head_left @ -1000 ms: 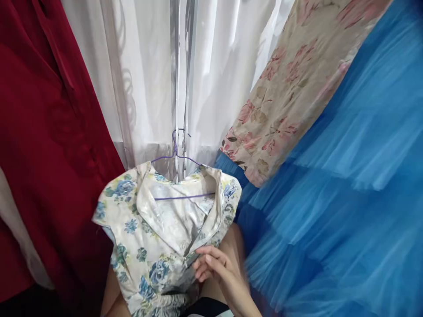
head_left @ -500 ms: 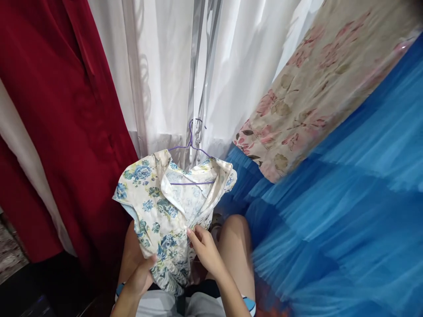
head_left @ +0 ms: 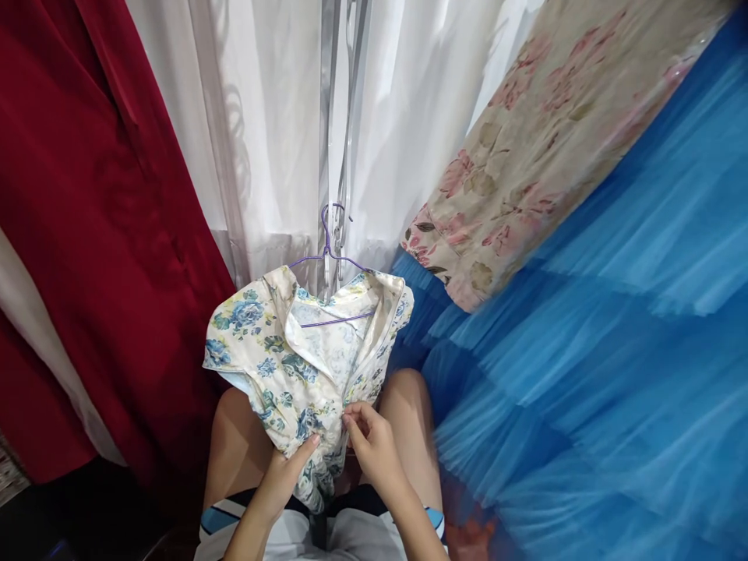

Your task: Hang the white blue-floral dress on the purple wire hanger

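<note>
A gathered, floral-print garment (head_left: pixel 301 366) on a thin purple hanger (head_left: pixel 327 251) — pinched in the fingers (head_left: pixel 363 411) of the left hand (head_left: pixel 285 471) and right hand (head_left: pixel 375 446) — between smooth red cloth (head_left: pixel 117 234) and tiered blue tulle (head_left: pixel 584 389).

Garment (head_left: pixel 286 362) on hanger (head_left: pixel 326 251), before curtain (head_left: pixel 272 140)

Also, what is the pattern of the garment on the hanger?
Floral, mostly blue and green on off-white; the garment shows best in the head view.

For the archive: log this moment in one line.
left hand: holding blue-flowered garment; right hand: pinching its front opening; purple hanger: in its shoulders
</note>
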`<state>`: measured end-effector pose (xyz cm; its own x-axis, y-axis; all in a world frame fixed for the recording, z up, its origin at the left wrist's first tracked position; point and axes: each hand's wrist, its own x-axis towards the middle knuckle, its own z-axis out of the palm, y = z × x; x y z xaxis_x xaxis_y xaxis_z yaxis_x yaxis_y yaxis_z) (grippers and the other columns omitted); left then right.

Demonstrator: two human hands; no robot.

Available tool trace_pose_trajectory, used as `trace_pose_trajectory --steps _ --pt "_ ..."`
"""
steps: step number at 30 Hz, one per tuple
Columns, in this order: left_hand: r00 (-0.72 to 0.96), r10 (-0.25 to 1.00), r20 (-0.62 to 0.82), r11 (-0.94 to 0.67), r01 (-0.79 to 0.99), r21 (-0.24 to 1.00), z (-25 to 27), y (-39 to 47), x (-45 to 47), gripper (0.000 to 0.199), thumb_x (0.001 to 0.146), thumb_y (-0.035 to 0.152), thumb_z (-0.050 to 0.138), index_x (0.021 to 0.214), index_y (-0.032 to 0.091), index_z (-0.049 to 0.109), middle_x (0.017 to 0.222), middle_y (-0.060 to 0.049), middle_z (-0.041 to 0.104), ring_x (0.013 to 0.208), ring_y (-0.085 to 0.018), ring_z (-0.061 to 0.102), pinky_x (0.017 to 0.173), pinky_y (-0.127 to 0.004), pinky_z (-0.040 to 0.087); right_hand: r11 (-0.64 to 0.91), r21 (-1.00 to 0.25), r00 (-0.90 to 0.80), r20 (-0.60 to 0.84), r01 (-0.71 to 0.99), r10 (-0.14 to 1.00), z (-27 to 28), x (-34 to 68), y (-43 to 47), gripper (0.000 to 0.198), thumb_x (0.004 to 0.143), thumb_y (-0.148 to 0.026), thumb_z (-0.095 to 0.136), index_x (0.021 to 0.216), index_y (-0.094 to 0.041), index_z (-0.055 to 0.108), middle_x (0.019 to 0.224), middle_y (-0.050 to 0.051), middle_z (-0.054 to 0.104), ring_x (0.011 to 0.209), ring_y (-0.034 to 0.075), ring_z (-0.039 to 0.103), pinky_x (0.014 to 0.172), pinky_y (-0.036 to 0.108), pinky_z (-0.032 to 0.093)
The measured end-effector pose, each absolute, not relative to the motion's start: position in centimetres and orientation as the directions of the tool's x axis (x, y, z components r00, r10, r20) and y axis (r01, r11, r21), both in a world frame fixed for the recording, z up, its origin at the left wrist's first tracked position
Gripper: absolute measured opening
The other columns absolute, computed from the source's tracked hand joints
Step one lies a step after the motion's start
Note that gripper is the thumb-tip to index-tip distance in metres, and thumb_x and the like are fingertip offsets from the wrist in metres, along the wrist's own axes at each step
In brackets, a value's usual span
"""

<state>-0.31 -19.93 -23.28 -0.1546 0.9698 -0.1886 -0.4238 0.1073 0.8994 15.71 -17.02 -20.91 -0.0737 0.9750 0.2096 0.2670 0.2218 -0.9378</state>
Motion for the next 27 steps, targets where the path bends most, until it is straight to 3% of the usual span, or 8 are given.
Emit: trace_pose_trajectory --steps 7,11,16,17,19,22,24,27 --pt "-0.132 0.973 -0.187 0.118 -0.411 0.904 -24.1 -20.0 -0.4 0.070 0.063 0.046 0.084 0.125 0.022 0.064 0.130 -0.011 0.065 0.135 -0.034 0.047 0.116 -0.047 0.033 0.257 -0.937 -0.158 0.224 0.236 0.962 -20.7 15.6 -17.2 0.031 0.096 -0.045 0.047 0.082 -0.018 0.056 0.068 -0.001 0.049 0.062 0.016 0.046 0.058 0.026 0.035" --pt "-0.317 0.940 -0.127 0.021 -0.317 0.948 -25.3 -19.3 -1.7 0.062 0.067 0.045 0.080 0.121 0.018 0.064 0.124 -0.014 0.067 0.125 -0.034 0.056 0.110 -0.048 0.040 0.208 -0.951 -0.184 0.167 0.230 0.969 -20.9 15.5 -17.0 0.032 0.096 -0.045 0.047 0.076 -0.020 0.047 0.065 -0.003 0.045 0.061 0.014 0.042 0.058 0.025 0.034" --pt "-0.738 0.599 0.310 -0.283 0.168 0.944 -26.3 -18.4 -3.6 0.065 0.072 0.038 0.076 0.129 0.017 0.051 0.135 -0.017 0.054 0.128 -0.033 0.051 0.107 -0.050 0.042 0.017 -0.995 -0.289 -0.013 0.099 0.957 -21.8 14.5 -16.7 0.035 0.094 -0.047 0.047 0.071 -0.021 0.044 0.050 -0.008 0.038 0.045 0.010 0.034 0.047 0.024 0.027" --pt "-0.712 0.567 0.415 -0.319 0.274 0.907 -26.3 -18.4 -3.6 0.061 0.074 0.035 0.074 0.128 0.017 0.051 0.136 -0.017 0.053 0.128 -0.033 0.050 0.107 -0.049 0.041 0.007 -0.997 -0.286 -0.016 0.077 0.958 -22.0 14.1 -16.7 0.035 0.093 -0.048 0.048 0.071 -0.021 0.044 0.049 -0.008 0.038 0.042 0.009 0.033 0.045 0.023 0.026" --pt "-0.493 0.702 0.514 -0.356 0.382 0.853 -26.3 -18.4 -2.8 0.042 0.080 0.031 0.068 0.119 0.018 0.058 0.127 -0.015 0.060 0.121 -0.030 0.056 0.103 -0.045 0.045 0.011 -0.999 -0.269 -0.002 0.049 0.963 -22.4 13.2 -16.7 0.035 0.090 -0.048 0.053 0.070 -0.020 0.046 0.047 -0.008 0.042 0.039 0.008 0.032 0.043 0.022 0.024" --pt "-0.135 0.913 0.385 -0.319 0.354 0.879 -26.0 -18.2 -1.1 0.019 0.089 0.031 0.054 0.100 0.019 0.065 0.097 -0.010 0.071 0.092 -0.025 0.068 0.083 -0.037 0.054 -0.006 -1.000 -0.269 -0.014 0.029 0.963 -22.6 12.1 -16.6 0.037 0.087 -0.051 0.056 0.071 -0.019 0.049 0.047 -0.006 0.050 0.035 0.007 0.034 0.038 0.021 0.025" --pt "-0.075 0.941 0.331 -0.283 0.366 0.887 -25.7 -17.9 -0.2 0.019 0.092 0.029 0.047 0.092 0.019 0.063 0.085 -0.008 0.070 0.080 -0.023 0.068 0.074 -0.033 0.054 -0.044 -0.999 -0.268 -0.046 0.013 0.962 -22.0 11.8 -16.2 0.039 0.085 -0.055 0.057 0.071 -0.019 0.050 0.046 -0.004 0.055 0.031 0.008 0.037 0.035 0.021 0.026" --pt "0.013 0.939 0.343 -0.302 0.509 0.806 -24.7 -17.6 0.0 0.017 0.092 0.021 0.043 0.096 0.020 0.059 0.086 -0.009 0.068 0.083 -0.023 0.066 0.075 -0.031 0.050 -0.039 -0.999 -0.256 -0.031 -0.028 0.966 -18.8 12.1 -14.7 0.040 0.081 -0.055 0.061 0.068 -0.018 0.054 0.048 0.001 0.062 0.031 0.009 0.045 0.034 0.020 0.027"
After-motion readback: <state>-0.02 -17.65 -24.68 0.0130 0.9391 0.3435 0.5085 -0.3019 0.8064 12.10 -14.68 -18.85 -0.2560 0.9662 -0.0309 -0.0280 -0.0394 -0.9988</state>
